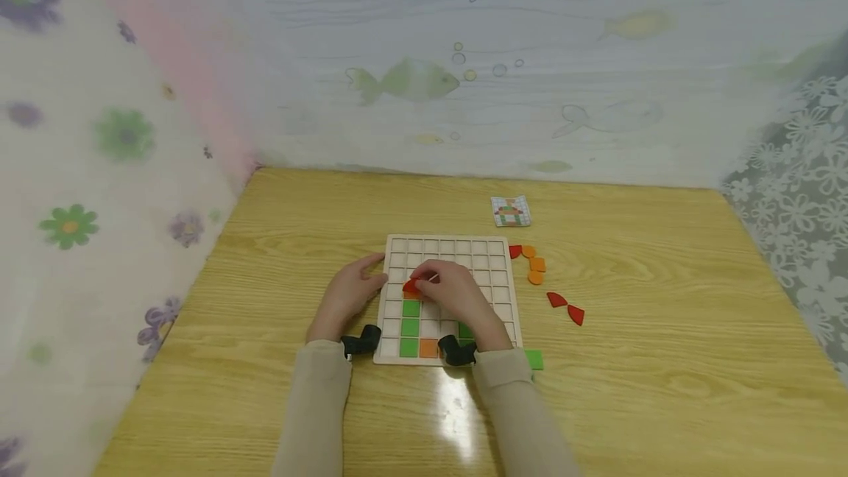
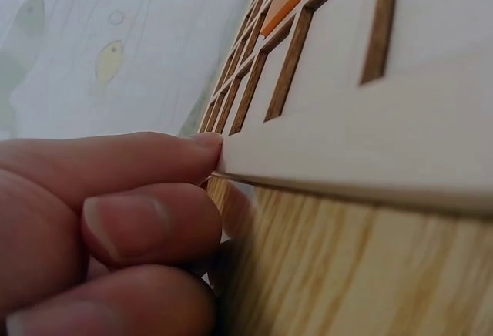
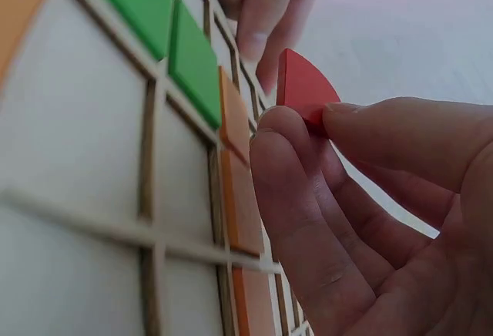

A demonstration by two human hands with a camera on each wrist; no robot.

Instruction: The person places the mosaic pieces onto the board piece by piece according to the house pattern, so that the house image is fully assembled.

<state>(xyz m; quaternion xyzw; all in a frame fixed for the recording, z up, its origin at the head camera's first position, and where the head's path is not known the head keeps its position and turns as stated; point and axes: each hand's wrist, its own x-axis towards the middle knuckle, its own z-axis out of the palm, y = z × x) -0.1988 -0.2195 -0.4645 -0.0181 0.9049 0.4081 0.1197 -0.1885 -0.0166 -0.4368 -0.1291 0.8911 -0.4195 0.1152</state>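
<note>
My right hand [image 1: 453, 291] pinches a red quarter-circle tile [image 3: 304, 89] between thumb and fingers, above the left part of the grid board [image 1: 450, 247]. In the right wrist view the tile is tilted and apart from the board. At the board's left edge, my left hand [image 1: 349, 291] touches the frame with its fingertips; the left wrist view shows a fingertip against the rim. Green square tiles [image 1: 410, 327] fill part of one column, with an orange tile [image 1: 428, 347] beside the lowest. Another green tile [image 1: 466, 331] shows partly under my right wrist.
A pattern card [image 1: 510, 211] lies behind the board. To its right are orange pieces [image 1: 537, 264], a red piece [image 1: 514, 251] and two red quarter-circles [image 1: 576, 314]. A loose green tile [image 1: 534, 359] sits by the right forearm. Patterned cloth hangs behind and beside the wooden table [image 1: 662, 330].
</note>
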